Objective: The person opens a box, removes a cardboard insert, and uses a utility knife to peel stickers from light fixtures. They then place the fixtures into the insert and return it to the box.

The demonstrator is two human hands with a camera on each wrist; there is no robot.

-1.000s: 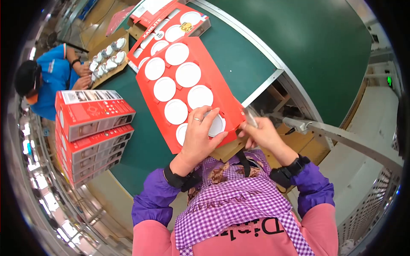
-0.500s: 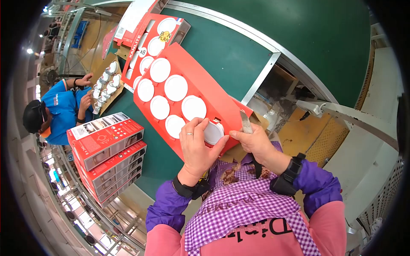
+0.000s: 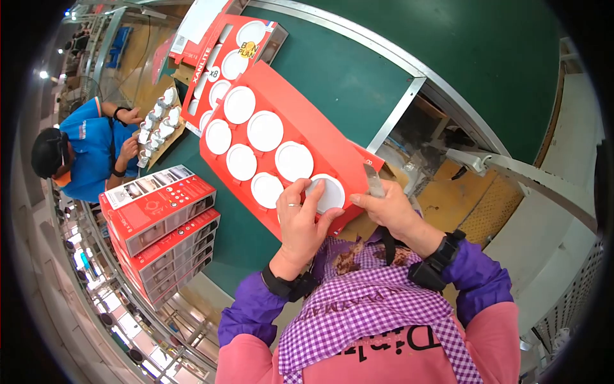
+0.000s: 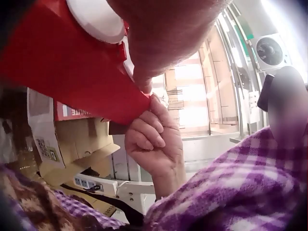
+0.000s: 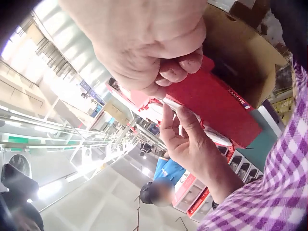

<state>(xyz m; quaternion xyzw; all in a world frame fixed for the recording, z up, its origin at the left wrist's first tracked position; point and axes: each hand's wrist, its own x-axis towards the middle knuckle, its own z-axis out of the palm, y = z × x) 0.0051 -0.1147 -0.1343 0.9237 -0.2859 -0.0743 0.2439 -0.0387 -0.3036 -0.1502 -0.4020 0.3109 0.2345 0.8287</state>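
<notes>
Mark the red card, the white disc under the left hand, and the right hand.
red card (image 3: pixel 320 137), head view, bare red strip near its right edge
white disc (image 3: pixel 334 192), head view, its uncovered right part
right hand (image 3: pixel 384 208), head view, back of the hand

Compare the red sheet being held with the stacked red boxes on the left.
The red sheet is one flat, open piece; the red boxes are folded shut. The sheet is tilted, its corner pinched by the right hand, the left hand pressing a white disc; the boxes lie stacked, untouched. The sheet shows rows of white discs; the boxes show printed sides. Both are red cardboard.
</notes>
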